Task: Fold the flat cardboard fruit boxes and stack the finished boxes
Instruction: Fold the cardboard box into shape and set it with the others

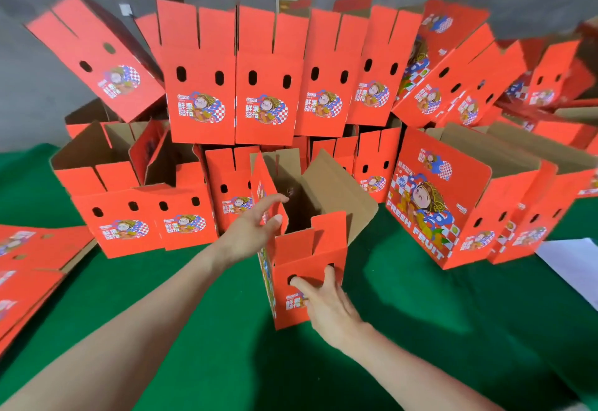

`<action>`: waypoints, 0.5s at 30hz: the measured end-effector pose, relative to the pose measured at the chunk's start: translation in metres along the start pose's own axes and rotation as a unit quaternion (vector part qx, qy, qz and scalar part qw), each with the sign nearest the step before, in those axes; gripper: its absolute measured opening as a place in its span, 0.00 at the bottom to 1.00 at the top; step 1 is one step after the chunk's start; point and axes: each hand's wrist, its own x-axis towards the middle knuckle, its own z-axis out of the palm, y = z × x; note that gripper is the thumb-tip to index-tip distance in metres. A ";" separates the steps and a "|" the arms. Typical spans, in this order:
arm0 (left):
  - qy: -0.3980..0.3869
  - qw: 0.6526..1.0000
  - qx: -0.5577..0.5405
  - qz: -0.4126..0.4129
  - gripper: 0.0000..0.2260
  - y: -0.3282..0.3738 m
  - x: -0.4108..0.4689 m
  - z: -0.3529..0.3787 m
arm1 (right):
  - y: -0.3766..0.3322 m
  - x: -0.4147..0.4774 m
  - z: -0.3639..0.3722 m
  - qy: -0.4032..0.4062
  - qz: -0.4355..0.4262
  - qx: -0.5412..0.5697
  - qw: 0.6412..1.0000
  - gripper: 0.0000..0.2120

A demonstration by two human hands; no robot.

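Note:
A red cardboard fruit box stands upright on the green table in front of me, its top flaps open and its brown inside showing. My left hand is at the box's upper left flap, fingers spread and thumb against the flap edge. My right hand presses flat on the box's near face, fingertips at the two oval holes. Behind it, folded red boxes are stacked in two rows. Flat unfolded boxes lie at the left edge.
More folded boxes lean at the right, one showing "FRESH FRUIT". A white sheet lies at the right on the green cloth. A grey wall stands behind the stack.

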 end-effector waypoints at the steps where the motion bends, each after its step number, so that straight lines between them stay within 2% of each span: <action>1: 0.008 0.999 -0.037 -0.001 0.12 0.000 0.002 0.002 | 0.006 0.002 -0.001 0.011 0.005 -0.006 1.000 0.26; 3: 0.013 0.994 -0.111 -0.006 0.09 0.002 0.008 0.007 | 0.026 0.005 -0.009 0.037 0.015 -0.026 0.999 0.22; 5: 0.013 0.992 -0.126 0.004 0.08 0.006 0.016 0.017 | 0.052 0.008 -0.019 0.056 0.037 -0.050 0.996 0.19; 11: 0.018 0.996 0.019 0.084 0.03 0.036 0.052 0.061 | 0.115 0.002 -0.048 0.065 0.075 -0.110 0.989 0.12; 15: 0.058 0.984 0.131 0.106 0.05 0.057 0.059 0.083 | 0.140 -0.009 -0.057 0.070 0.030 -0.115 0.990 0.10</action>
